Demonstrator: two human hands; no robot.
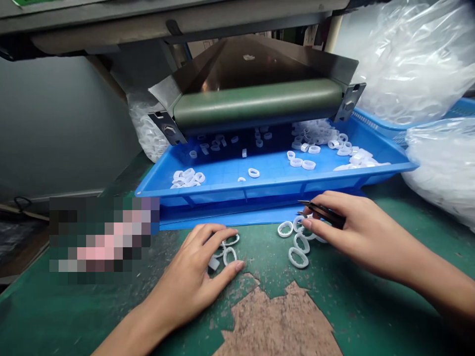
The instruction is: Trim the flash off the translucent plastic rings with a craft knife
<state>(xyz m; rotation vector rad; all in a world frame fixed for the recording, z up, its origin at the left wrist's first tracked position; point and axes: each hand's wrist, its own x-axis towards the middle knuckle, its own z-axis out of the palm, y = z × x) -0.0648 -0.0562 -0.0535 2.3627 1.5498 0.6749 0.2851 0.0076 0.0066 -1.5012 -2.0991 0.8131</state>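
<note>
My left hand (pixel 198 269) rests on the green table with its fingers curved over a few white plastic rings (pixel 229 255); it touches them and grips none. My right hand (pixel 347 227) holds black tweezers (pixel 321 211), tips pointing left, and its fingers press on a small cluster of white rings (pixel 298 257) lying on the table. Behind both hands stands a shallow blue tray (pixel 274 190) with several white rings scattered in it.
A green conveyor roller (pixel 258 104) with metal side guides overhangs the tray. Clear plastic bags (pixel 441 168) full of rings sit at the right, another bag at the tray's left rear. The table's green cover is worn through to brown (pixel 274 321) in front.
</note>
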